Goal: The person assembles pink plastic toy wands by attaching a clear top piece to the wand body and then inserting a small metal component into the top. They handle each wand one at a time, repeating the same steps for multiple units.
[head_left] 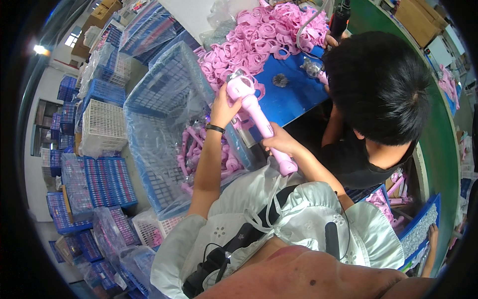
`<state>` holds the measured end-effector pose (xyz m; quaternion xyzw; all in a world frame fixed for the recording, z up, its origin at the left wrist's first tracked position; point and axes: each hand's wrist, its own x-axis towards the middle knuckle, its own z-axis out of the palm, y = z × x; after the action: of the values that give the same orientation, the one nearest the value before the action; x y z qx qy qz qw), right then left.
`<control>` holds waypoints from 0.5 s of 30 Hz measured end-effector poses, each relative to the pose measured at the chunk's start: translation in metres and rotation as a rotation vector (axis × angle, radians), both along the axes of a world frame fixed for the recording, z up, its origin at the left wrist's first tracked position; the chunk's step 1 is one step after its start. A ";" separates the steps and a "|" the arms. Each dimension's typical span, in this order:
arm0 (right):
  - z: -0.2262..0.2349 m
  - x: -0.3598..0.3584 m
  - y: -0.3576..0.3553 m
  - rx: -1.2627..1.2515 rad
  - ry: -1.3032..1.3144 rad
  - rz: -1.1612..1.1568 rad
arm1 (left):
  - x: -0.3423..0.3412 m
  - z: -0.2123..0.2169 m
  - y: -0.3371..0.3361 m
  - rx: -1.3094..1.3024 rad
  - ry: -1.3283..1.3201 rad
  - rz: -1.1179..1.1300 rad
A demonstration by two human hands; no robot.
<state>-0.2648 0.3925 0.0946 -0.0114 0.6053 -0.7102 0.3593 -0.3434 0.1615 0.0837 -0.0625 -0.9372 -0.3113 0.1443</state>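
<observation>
The fingers of the left hand [225, 107] wrap round the far side of the pink toy wand's head, so only the back of the hand and a black wristband [215, 128] show; the right hand [280, 142] closes round the lower handle, its fingertips hidden behind the plastic. Both hands grasp the pink toy wand [259, 122], which slants in the air from its round, silvery-topped head down to a bulbous pink butt, above the near edge of the blue worktop [291, 97]. A co-worker's dark-haired head [381, 84] covers much of the worktop's right part. More pink wands lie blurred under the clear plastic liner of a blue crate [164, 94]. A heap of pink rings [259, 40] lies piled on the far worktop.
</observation>
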 end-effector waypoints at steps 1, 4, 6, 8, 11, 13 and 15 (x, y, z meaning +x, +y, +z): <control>0.002 0.000 0.000 0.035 0.017 0.015 | 0.003 -0.001 0.000 0.019 -0.027 0.021; 0.007 -0.001 0.001 0.158 0.106 0.067 | 0.011 -0.008 0.001 0.167 -0.061 0.072; 0.007 -0.001 0.003 0.247 0.206 0.098 | 0.017 -0.015 0.004 0.362 -0.065 0.036; 0.006 0.001 0.006 0.336 0.331 0.130 | 0.027 -0.023 0.010 0.625 -0.013 -0.007; 0.005 0.011 0.010 0.551 0.706 0.095 | 0.052 -0.031 0.016 1.113 -0.101 0.045; 0.007 0.018 0.017 0.553 0.774 0.166 | 0.072 -0.029 0.015 1.536 -0.275 0.151; 0.012 0.024 0.018 0.596 0.780 0.243 | 0.085 -0.024 0.017 1.881 -0.316 0.094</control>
<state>-0.2408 0.4107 0.1065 -0.2432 0.8652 -0.4026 0.1740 -0.2584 0.1784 0.0592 0.1598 -0.3133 -0.9359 0.0195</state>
